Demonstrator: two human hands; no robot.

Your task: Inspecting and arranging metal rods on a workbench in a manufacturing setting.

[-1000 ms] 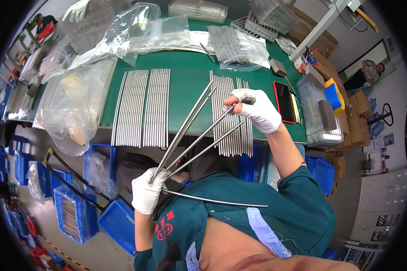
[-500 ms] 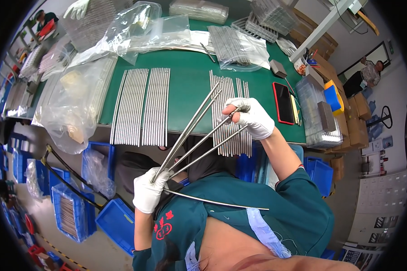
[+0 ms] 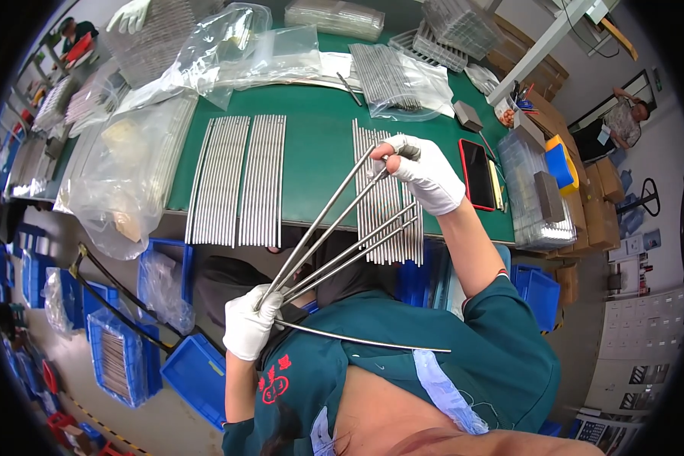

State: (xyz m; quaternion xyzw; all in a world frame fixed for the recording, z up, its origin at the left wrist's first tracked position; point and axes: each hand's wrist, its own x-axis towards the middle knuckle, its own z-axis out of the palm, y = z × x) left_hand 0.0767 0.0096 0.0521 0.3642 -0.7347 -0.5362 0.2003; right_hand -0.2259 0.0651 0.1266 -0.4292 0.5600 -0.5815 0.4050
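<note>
A red-edged phone (image 3: 476,173) lies on the right of a green worktop (image 3: 319,137), near a yellow-and-blue container (image 3: 561,163), with a clear plastic bag (image 3: 235,42) crumpled at far left. Blue crates (image 3: 196,381) sit at left, while a person (image 3: 622,125) stands beyond cardboard boxes (image 3: 602,204) at far right.

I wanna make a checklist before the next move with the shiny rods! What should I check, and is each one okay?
1. Left hand gripping the held rods: ok, closed around their near ends.
2. Right hand at their far ends: ok, thumb and finger are pinching there.
3. Held rods all bunched together: not ok, they fan out, and one rod points off across the green shirt.
4. Right glove covering every fingertip: not ok, bare fingertips poke out.
5. Two left-hand rows of rods on the table neat: ok, lying side by side.
6. Rod ends smooth: cannot tell, too small.
</note>
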